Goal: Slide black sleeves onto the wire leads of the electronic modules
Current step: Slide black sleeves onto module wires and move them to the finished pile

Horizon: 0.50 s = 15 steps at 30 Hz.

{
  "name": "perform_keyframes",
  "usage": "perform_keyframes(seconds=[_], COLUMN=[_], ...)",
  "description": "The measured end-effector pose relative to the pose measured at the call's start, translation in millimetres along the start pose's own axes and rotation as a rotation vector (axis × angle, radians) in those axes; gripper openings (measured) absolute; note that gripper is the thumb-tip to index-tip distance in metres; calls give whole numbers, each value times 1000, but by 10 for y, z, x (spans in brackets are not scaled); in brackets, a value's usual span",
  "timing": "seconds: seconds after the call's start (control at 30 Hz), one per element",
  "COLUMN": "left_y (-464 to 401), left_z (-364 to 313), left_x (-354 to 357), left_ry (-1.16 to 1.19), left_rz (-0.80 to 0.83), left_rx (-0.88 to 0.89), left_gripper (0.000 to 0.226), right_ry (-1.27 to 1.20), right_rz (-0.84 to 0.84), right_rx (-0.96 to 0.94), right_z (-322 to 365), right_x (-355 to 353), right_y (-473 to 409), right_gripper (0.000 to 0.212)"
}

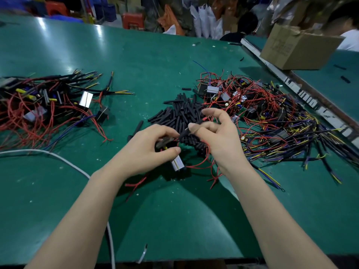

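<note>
Gripping a small module with a ribbed metal block and thin red leads, the left hand curls around it at frame centre. The right hand pinches a matte black tubular sleeve between thumb and forefinger, other fingers spread. Loose sleeves lie heaped just behind on the smooth green tabletop.

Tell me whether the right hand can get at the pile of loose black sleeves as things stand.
Probably yes: the pile of black sleeves lies just beyond the right hand with nothing between, though that hand already pinches a sleeve.
</note>
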<state>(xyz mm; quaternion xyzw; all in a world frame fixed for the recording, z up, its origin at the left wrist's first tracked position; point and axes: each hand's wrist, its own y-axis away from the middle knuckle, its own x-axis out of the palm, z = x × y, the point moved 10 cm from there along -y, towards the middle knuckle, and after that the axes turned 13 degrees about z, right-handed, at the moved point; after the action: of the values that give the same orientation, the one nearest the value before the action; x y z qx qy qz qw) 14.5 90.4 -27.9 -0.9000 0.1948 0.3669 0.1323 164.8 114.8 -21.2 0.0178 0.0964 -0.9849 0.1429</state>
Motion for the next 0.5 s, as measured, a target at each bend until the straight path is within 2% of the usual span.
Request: perform_keyframes(seconds=[0.1, 0.2, 0.3, 0.4, 0.5], left_y=[6, 19, -18, -75, -78], left_z=[74, 17, 62, 99, 47], left_x=[-11, -47, 38, 256, 268], left_ry=[227, 464, 565, 684, 671], left_rz=[0, -36, -29, 87, 68], left_rx=[-58, 0, -87, -194, -146], left_gripper=[24, 25, 36, 45, 30], right_ry=[-38, -52, -7, 2, 29], right_rz=[-42, -63, -45, -15, 26], right_rx=[-63, -89, -108, -116, -107], right_z=[79, 130, 181, 192, 181], right_x=[-72, -99, -77, -31, 24], right_y=[4, 4, 10, 9, 6], right_gripper=[36, 38, 38, 39, 42])
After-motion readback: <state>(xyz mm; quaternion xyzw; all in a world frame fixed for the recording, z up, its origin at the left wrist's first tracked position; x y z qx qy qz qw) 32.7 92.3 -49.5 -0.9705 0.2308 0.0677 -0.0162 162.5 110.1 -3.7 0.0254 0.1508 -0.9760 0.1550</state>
